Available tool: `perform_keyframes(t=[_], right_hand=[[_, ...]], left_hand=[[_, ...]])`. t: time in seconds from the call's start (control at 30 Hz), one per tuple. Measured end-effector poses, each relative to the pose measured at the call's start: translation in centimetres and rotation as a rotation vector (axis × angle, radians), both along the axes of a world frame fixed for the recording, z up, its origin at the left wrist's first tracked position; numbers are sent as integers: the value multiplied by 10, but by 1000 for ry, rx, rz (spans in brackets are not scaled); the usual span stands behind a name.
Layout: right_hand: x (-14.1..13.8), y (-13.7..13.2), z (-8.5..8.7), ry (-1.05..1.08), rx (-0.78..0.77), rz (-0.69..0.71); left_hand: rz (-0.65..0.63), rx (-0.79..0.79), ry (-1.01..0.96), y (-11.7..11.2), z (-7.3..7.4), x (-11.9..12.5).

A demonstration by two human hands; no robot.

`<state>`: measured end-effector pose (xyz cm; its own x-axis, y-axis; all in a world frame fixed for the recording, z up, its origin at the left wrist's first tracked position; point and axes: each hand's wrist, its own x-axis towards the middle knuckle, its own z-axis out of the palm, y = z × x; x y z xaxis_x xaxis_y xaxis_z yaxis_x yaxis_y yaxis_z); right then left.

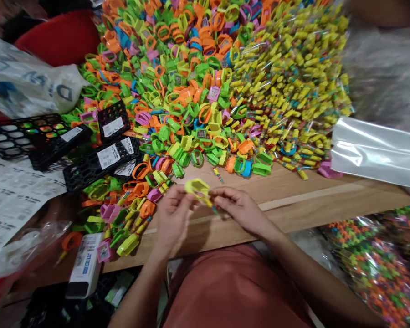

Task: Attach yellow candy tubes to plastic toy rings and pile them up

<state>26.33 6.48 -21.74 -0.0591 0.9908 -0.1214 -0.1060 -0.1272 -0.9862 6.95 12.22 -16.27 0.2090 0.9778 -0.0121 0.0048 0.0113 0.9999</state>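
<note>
In front of my body, just over the wooden table edge, a yellow plastic toy watch (198,187) is pinched between the thumb and fingers of my left hand (176,212). A small yellow tube with coloured contents (210,205) lies against the watch's lower right side. The fingers of my right hand (237,205) are closed at the tube and the watch's right side; their exact grip is blurred. Just beyond my hands, a similar loose tube (217,175) lies on the wood. Toy watches in green, orange, yellow, pink and blue (177,109) form a big heap behind.
Many yellow tubes (294,77) are piled at the back right, beside clear plastic bags (379,150). Black plastic grids with white labels (102,159) and label sheets (13,196) lie left. A white box (85,264) sits at the front left edge. Filled bags (379,269) are below right.
</note>
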Motion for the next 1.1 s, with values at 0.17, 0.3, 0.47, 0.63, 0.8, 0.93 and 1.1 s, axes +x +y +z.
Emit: perform_keyframes(t=[0.17, 0.3, 0.47, 0.63, 0.8, 0.93, 1.1], right_hand=[[20, 28, -15, -640, 349, -185], [22, 45, -30, -1059, 294, -163], [20, 46, -38, -1216, 357, -169], [28, 39, -45, -1249, 444, -84], [21, 32, -35, -1208, 428, -37], [7, 20, -20, -655, 305, -55], [-7, 6, -8, 0, 1, 5]], left_hand=[[434, 255, 387, 50, 35, -76], [299, 527, 759, 86, 21, -80], [-252, 639, 1089, 110, -22, -36], [-279, 565, 1087, 117, -31, -25], [-178, 340, 614, 96, -31, -17], [-108, -83, -34, 61, -38, 4], [-62, -419, -435, 28, -43, 28]])
